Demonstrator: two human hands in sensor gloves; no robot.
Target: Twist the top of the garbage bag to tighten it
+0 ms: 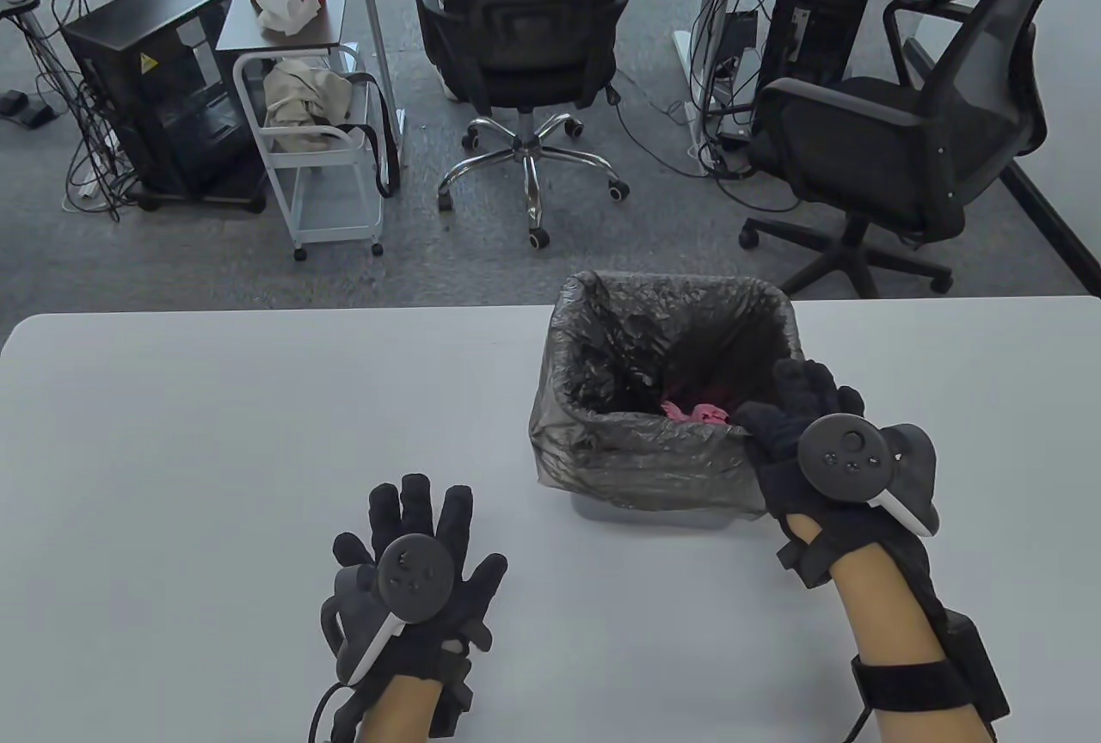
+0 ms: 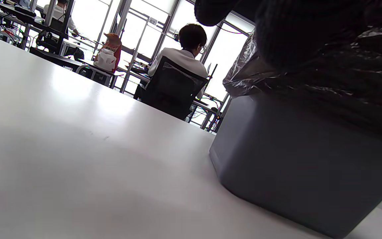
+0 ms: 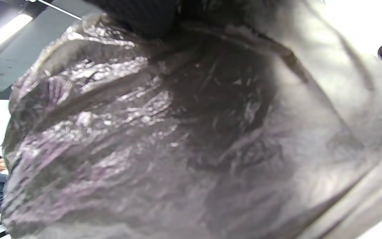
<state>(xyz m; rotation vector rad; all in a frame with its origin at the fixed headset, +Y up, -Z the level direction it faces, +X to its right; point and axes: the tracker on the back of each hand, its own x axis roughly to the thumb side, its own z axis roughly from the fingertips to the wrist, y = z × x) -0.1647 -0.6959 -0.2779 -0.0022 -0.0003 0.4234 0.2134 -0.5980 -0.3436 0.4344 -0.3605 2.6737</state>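
1. Nearest, the left hand [image 1: 413, 580] lies flat on the white surface [image 1: 215, 433], fingers spread, holding nothing, well apart from the bin.
2. Further in, the right hand [image 1: 804, 442] rests on the near right corner of the garbage bag [image 1: 636, 451]; whether its fingers pinch the film cannot be told.
3. Beyond, the bag is folded over the rim of the grey bin [image 2: 293, 166], mouth open, pink scrap [image 1: 697, 413] inside.
4. Judging so, the work is at its start: the rim must be freed and gathered by both hands before any twisting.
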